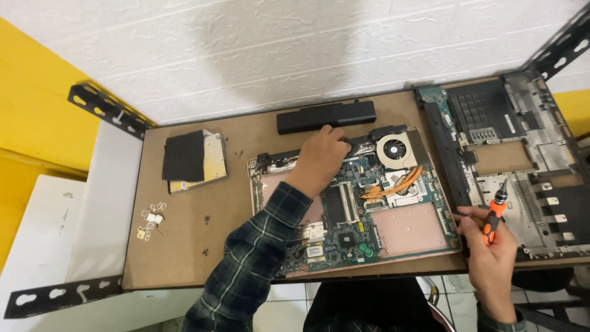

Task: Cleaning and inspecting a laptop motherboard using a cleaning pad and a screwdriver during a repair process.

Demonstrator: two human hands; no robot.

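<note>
On the bench, I press my left hand point(319, 157) flat on the motherboard point(350, 206), steadying it, while my right hand point(488, 249) grips a screwdriver point(493, 212) beside its edge.

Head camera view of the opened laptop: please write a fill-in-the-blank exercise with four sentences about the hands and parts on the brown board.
1. The right hand holds an orange-handled ____.
2. The left hand rests on the far edge of the green ____.
3. The long black battery lies ____ the white wall.
4. The round cooling fan sits to the ____ of the left hand.

Missing words: screwdriver; motherboard; nearest; right
</note>
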